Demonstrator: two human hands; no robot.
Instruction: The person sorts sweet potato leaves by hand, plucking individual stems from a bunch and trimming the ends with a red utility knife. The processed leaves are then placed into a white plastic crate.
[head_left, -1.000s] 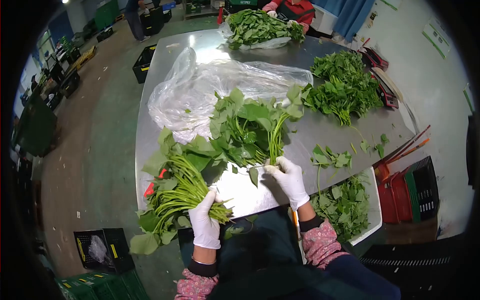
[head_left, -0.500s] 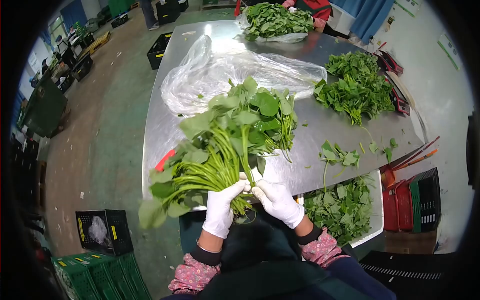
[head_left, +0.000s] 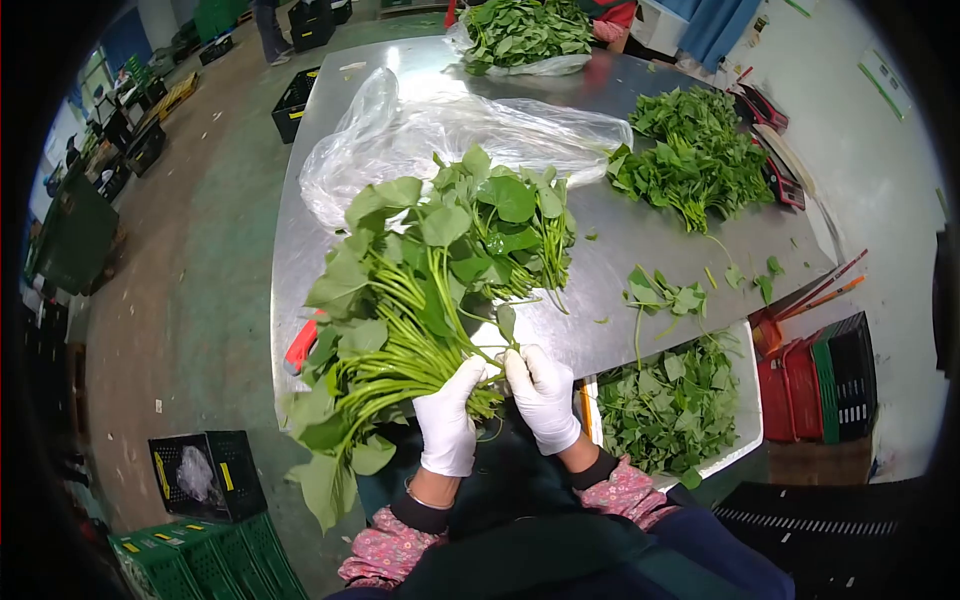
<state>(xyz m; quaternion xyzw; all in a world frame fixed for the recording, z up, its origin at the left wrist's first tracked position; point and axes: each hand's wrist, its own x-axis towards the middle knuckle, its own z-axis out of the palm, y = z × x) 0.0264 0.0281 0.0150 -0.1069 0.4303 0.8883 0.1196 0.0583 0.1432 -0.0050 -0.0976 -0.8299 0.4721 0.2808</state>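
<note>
My left hand [head_left: 448, 418], in a white glove, is closed round the stem ends of a large bunch of leafy greens [head_left: 400, 350] at the table's near edge. Beside it, my right hand [head_left: 543, 400], also gloved, pinches a thin leafy sprig [head_left: 506, 322] whose leaf stands above the fingertips. Behind the bunch, a smaller pile of greens [head_left: 553, 245] lies on the metal table [head_left: 600, 335]. A red-handled tool [head_left: 301, 345] is partly hidden under the leaves on the left.
Clear plastic bag [head_left: 470, 130] behind the greens; more leaf piles [head_left: 700, 155] right and at the far end, near another person's red sleeve [head_left: 612, 25]. Loose sprigs [head_left: 668, 293] lie right. Below, a white box [head_left: 745, 400] holds greens. Black crate [head_left: 207, 475] and green crates [head_left: 210, 560] stand lower left.
My right hand has drawn slightly down and now has a small leafy sprig at its fingertips. The bunch in my left hand hangs lower at the left. The whole view has shifted a little.
</note>
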